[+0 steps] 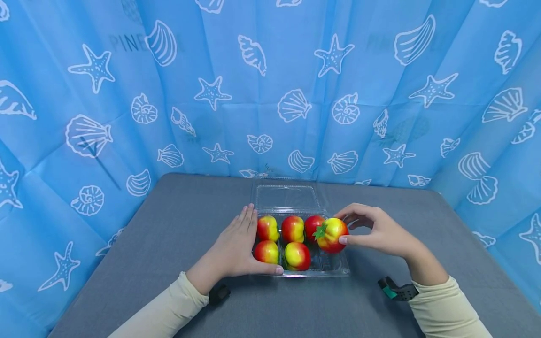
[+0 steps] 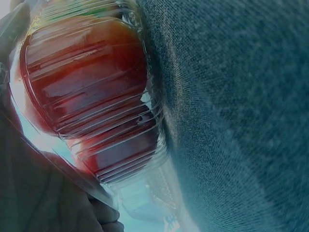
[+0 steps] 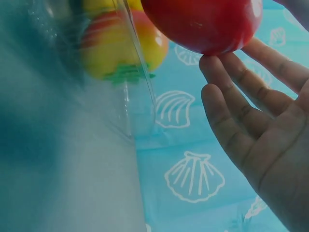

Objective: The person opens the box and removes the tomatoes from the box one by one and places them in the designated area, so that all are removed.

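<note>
My right hand pinches a shiny red-and-yellow tomato-like fruit between thumb and fingertips, its green leafy top facing left. The fruit is held over the right end of a clear plastic container, overlapping another red fruit in the head view. Several similar fruits sit in the container, such as one at the front. Along the container's left side lies my left hand, fingers straight, thumb at the front edge. Through the ribbed wall, the left wrist view shows a red fruit close up.
The container's clear lid lies folded back behind it on the grey table. A blue curtain with white shells and starfish hangs behind and at the sides. A dark strap is at my right wrist.
</note>
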Demonstrator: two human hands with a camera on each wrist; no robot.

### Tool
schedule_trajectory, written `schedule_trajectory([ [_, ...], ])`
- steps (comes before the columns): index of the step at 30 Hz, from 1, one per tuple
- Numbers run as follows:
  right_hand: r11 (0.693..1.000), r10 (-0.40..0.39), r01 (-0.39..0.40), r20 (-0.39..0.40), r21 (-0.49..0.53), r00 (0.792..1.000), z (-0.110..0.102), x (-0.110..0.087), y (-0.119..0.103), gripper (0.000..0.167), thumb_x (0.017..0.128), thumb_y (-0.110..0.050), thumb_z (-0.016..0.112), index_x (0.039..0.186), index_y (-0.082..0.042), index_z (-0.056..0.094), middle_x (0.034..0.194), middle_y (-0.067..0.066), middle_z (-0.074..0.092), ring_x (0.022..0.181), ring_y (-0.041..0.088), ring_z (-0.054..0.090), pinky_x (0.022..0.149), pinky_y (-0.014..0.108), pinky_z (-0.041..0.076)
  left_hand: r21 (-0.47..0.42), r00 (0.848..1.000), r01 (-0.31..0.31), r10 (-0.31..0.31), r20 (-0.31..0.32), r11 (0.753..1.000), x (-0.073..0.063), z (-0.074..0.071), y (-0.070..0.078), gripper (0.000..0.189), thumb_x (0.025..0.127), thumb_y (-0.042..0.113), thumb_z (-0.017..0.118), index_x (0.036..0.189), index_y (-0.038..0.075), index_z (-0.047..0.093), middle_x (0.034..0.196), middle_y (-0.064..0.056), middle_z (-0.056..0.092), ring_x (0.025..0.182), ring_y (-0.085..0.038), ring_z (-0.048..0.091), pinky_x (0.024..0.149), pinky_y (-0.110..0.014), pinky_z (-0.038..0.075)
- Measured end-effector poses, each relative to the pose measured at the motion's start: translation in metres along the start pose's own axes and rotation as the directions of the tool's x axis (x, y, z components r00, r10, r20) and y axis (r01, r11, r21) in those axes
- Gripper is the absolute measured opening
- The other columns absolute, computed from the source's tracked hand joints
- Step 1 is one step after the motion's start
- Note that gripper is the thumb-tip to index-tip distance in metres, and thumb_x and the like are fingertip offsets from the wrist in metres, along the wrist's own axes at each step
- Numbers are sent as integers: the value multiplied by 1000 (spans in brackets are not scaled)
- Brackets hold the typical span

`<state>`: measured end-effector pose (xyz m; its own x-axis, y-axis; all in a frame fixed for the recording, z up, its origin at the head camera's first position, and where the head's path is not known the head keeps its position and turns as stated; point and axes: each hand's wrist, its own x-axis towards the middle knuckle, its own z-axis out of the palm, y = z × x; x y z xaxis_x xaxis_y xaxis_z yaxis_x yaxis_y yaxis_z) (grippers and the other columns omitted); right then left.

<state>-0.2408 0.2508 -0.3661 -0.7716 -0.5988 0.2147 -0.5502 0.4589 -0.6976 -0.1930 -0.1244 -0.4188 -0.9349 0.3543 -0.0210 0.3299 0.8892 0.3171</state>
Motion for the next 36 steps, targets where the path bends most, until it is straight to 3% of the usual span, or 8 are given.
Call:
schedule_trajectory([
  [10, 998, 56, -53, -131, 28, 990, -15, -5, 10, 38, 94, -12, 80, 130, -13, 69, 125, 3, 72, 107, 15, 71, 88, 23, 62, -2, 1000, -5, 5, -4, 1000, 0, 1, -1, 141, 71, 98, 57, 171, 7, 16, 181, -11, 2, 168, -34, 8, 134, -54, 22],
  [20, 983, 175, -151, -278, 106, 945, -26, -9, 30, 39, 101, -18, 75, 135, -4, 64, 124, -12, 66, 108, 2, 69, 85, 17, 61, -5, 1000, -4, 4, -1, 1000, 0, 0, -1, 141, 72, 98, 58, 171, 7, 15, 180, -13, 5, 168, -34, 8, 133, -54, 21],
  [25, 968, 242, -210, -293, 137, 925, -31, -12, 43, 42, 102, -22, 74, 137, -3, 63, 123, -15, 65, 107, -3, 68, 85, 15, 60, -6, 1000, -4, 4, -2, 1000, 0, 0, -1, 141, 72, 98, 58, 171, 8, 14, 180, -13, 5, 168, -34, 8, 133, -54, 21],
  [34, 936, 351, -336, -289, 100, 891, -41, -20, 62, 51, 103, -35, 71, 142, -3, 60, 122, -16, 61, 103, -7, 65, 84, 14, 56, -8, 1000, -9, 9, -4, 1000, 1, 1, -2, 141, 72, 98, 57, 171, 8, 14, 181, -13, 4, 168, -34, 8, 134, -54, 21],
  [36, 926, 377, -365, -287, 97, 881, -42, -21, 66, 55, 103, -38, 71, 144, -3, 58, 128, -8, 62, 103, -8, 64, 83, 13, 55, -10, 1000, -10, 10, -2, 1000, 1, 1, -2, 141, 72, 98, 57, 171, 8, 14, 181, -13, 4, 168, -34, 8, 133, -55, 21],
])
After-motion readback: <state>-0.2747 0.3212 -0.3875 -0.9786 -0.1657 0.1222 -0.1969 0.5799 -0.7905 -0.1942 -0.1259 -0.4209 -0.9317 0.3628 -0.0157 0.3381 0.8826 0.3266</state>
